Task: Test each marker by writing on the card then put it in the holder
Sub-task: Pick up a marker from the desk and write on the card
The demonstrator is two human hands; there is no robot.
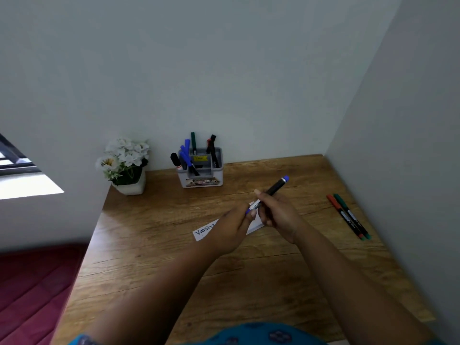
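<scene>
Both hands hold one blue marker (pixel 272 189) above the card (pixel 204 231): the right hand (pixel 276 215) grips its black barrel, the left hand (pixel 231 230) pinches the cap end. Under them the card lies on the desk (pixel 174 257). Two markers (pixel 348 216) lie well right. At the back wall stands the holder (pixel 201 170), already holding several markers.
</scene>
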